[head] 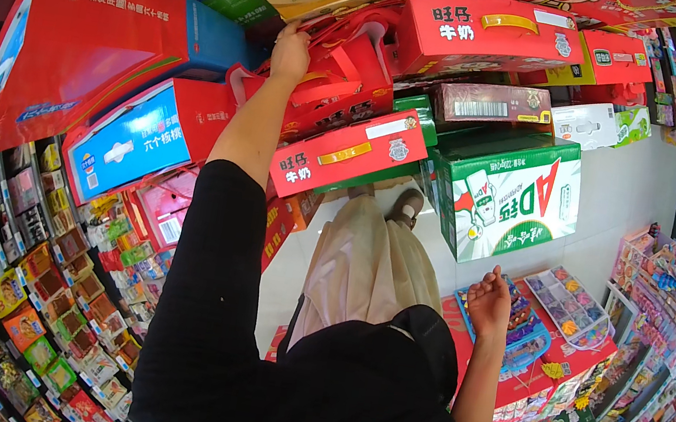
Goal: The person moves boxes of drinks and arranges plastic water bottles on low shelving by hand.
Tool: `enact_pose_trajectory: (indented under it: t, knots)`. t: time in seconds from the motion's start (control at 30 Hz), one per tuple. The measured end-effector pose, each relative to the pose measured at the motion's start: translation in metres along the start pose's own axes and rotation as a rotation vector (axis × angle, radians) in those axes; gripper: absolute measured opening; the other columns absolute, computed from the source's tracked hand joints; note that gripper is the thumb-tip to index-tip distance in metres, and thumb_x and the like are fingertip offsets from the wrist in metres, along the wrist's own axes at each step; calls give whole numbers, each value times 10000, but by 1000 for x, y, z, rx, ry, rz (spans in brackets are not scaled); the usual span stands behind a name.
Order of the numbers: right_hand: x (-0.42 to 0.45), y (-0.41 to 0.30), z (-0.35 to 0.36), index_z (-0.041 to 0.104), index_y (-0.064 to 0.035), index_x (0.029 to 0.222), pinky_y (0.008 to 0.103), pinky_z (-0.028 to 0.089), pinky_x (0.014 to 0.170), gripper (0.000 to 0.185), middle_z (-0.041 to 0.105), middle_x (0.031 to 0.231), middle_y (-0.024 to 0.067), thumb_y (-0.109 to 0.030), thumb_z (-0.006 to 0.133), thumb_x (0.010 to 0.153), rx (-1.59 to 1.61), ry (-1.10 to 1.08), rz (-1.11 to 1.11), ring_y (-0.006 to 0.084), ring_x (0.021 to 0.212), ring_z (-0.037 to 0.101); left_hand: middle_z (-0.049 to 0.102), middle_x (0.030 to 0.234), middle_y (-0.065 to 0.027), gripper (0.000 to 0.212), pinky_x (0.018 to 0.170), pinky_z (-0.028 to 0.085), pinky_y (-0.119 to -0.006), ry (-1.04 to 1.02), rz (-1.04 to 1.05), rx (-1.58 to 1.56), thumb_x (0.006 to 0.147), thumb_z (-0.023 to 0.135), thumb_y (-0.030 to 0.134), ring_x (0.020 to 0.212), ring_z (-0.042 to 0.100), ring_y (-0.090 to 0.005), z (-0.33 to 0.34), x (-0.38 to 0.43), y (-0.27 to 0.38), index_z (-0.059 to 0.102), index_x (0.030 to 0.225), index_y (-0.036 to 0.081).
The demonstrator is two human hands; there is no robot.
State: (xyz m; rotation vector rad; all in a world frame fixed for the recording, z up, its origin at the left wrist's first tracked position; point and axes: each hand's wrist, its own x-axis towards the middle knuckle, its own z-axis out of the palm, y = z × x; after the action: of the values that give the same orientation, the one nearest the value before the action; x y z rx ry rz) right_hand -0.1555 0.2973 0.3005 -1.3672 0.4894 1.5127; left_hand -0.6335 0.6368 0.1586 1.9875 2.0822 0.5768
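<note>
My left hand (pixel 290 54) reaches forward with its fingers bent over the upper edge of a red paper gift bag (pixel 344 69), one of several red bags packed together; its fingertips are partly hidden. Close below that spot lies a red milk carton with a yellow handle (pixel 353 155). My right hand (pixel 489 301) hangs at the right, fingers loosely curled and apart, with nothing in it. It is above a blue plastic tray (pixel 528 347) of small goods and below a green and white drink carton (pixel 515 202).
Large red and blue boxes (pixel 93 40) stand at the left, beside shelves of packaged snacks (pixel 63 313). Another red milk carton (pixel 488 39) sits ahead. At the right, a red-covered table (pixel 508 390) holds a clear divided case (pixel 568 307). Tiled floor (pixel 617 209) shows beyond.
</note>
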Motion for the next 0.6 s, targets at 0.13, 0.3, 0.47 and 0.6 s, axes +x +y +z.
enact_pose_trajectory:
  t: [0.13, 0.3, 0.47, 0.6]
  knots:
    - [-6, 0, -2, 598, -133, 1078, 262, 485, 726, 156, 577, 778, -56, -163, 549, 933, 2, 2, 2, 69, 671, 530, 619, 1122, -178, 143, 862, 484, -428, 79, -39, 14, 841, 567, 76, 991, 601, -369, -7, -5, 3, 681, 900, 12]
    - [-6, 2, -12, 603, -136, 1073, 267, 485, 734, 153, 578, 778, -55, -161, 555, 929, -9, -31, 20, 69, 675, 532, 644, 1033, -158, 162, 794, 509, -428, 17, -204, 19, 877, 572, 157, 925, 624, -359, -31, -1, 12, 674, 957, 60]
    - [-5, 5, -7, 602, -134, 1073, 267, 482, 731, 153, 577, 777, -57, -159, 553, 930, -17, -12, 31, 69, 675, 524, 678, 942, -160, 179, 758, 514, -434, 79, -127, 48, 899, 545, 187, 863, 648, -341, -53, 0, 23, 670, 973, 83]
    - [-2, 8, -9, 602, -135, 1072, 262, 478, 723, 152, 579, 782, -57, -159, 550, 932, -11, -12, 43, 70, 674, 517, 666, 918, -158, 128, 775, 484, -438, 121, -25, -88, 870, 579, 150, 897, 614, -349, -65, -1, 16, 662, 919, 65]
